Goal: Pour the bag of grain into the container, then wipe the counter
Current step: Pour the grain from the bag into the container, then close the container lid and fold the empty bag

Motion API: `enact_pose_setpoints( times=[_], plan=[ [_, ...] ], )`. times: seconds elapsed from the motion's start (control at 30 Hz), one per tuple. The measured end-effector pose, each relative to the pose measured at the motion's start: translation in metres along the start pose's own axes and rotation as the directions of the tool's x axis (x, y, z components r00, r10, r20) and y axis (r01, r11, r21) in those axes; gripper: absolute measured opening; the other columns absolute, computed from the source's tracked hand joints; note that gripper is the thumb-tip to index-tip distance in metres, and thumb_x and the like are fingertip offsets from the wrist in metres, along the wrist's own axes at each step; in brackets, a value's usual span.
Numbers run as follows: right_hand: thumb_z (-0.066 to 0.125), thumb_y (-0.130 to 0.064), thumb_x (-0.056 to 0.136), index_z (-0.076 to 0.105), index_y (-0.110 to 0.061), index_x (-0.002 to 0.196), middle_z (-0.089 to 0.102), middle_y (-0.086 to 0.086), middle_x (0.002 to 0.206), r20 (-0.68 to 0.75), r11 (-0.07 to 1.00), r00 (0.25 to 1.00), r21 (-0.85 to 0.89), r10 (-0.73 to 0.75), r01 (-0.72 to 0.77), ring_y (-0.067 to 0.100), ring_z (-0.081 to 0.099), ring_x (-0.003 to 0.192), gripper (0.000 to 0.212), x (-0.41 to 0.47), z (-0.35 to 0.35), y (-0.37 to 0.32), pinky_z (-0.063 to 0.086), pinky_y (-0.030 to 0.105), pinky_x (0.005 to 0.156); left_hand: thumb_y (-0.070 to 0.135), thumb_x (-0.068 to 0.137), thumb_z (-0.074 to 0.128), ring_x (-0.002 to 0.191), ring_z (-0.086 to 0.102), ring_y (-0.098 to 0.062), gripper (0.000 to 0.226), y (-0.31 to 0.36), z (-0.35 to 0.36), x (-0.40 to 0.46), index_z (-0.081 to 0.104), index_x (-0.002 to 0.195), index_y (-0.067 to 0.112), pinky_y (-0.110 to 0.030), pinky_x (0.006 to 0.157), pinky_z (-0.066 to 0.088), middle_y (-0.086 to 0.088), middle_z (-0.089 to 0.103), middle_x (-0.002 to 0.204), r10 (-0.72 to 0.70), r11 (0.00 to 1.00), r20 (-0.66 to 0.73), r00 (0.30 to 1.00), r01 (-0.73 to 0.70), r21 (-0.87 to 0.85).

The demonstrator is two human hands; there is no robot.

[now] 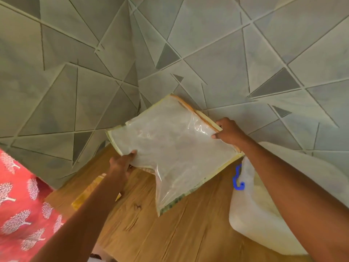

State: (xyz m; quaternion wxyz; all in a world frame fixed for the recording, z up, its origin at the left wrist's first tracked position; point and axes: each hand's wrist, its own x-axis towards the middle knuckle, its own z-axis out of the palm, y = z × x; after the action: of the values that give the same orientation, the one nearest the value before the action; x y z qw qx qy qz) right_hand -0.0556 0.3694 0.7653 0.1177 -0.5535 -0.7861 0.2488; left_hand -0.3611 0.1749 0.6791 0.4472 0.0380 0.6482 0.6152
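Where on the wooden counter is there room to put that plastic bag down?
Bare wood lies in front, between the yellow packet at left and the white container at right, below the clear bag. The right side is crowded by the container; the left by the packet.

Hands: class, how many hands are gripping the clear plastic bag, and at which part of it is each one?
2. The left hand pinches the clear plastic bag at its lower left edge; the right hand grips its upper right edge by the orange strip. None seems hidden.
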Motion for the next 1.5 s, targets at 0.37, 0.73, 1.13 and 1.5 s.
enact_pose_setpoints(
  times=[0.37, 0.73, 1.13, 1.5],
  plan=[
    [0.066, -0.013, 0.090, 0.056, -0.015, 0.124, 0.058, 0.015, 0.127, 0.087, 0.903, 0.989, -0.424, 0.119, -0.072, 0.037, 0.060, 0.114, 0.035, 0.060, 0.107, 0.004, 0.050, 0.037, 0.087, 0.000, 0.082, 0.079, 0.099, 0.068, -0.038, 0.039, -0.056, -0.017, 0.072, 0.059, 0.115, -0.004, -0.051, 0.087, 0.059, -0.021, 0.067, 0.113, -0.184, 0.973, -0.161, 0.970, 0.203, 0.112],
    [0.068, -0.031, 0.090, 0.059, -0.014, 0.124, 0.062, 0.014, 0.125, 0.068, 0.888, 0.974, -0.430, 0.214, -0.165, 0.035, 0.061, 0.118, 0.039, 0.057, 0.131, 0.026, 0.050, 0.038, 0.093, 0.002, 0.080, 0.070, 0.063, 0.055, -0.024, 0.012, -0.080, -0.026, 0.057, 0.059, 0.079, 0.005, -0.030, 0.053, 0.048, -0.018, 0.056, 0.077, -0.242, 0.952, -0.049, 0.969, 0.247, 0.184],
    [0.073, -0.044, 0.073, 0.062, -0.025, 0.083, 0.068, 0.004, 0.090, -0.114, 0.993, 0.991, 0.104, 0.073, -0.061, 0.022, 0.063, 0.090, 0.024, -0.016, 0.064, -0.023, 0.052, 0.033, 0.075, 0.025, 0.083, 0.064, 0.102, 0.069, -0.023, 0.018, -0.024, 0.043, -0.051, 0.071, 0.099, 0.020, -0.048, 0.096, 0.056, -0.002, 0.073, 0.103, 0.269, 0.896, 0.177, 0.947, -0.313, 0.316],
    [0.083, -0.020, 0.077, 0.072, -0.009, 0.078, 0.074, 0.000, 0.075, -0.586, 0.936, 0.786, 0.350, 0.198, 0.025, 0.009, 0.069, 0.071, 0.015, -0.192, -0.049, 0.066, 0.053, 0.024, 0.075, 0.002, 0.091, 0.060, 0.081, 0.066, 0.005, 0.018, -0.073, 0.193, -0.204, 0.070, 0.102, 0.013, -0.014, 0.074, 0.051, 0.007, 0.073, 0.092, 0.511, 0.756, 0.488, 0.707, -0.640, 0.135]
  ],
)
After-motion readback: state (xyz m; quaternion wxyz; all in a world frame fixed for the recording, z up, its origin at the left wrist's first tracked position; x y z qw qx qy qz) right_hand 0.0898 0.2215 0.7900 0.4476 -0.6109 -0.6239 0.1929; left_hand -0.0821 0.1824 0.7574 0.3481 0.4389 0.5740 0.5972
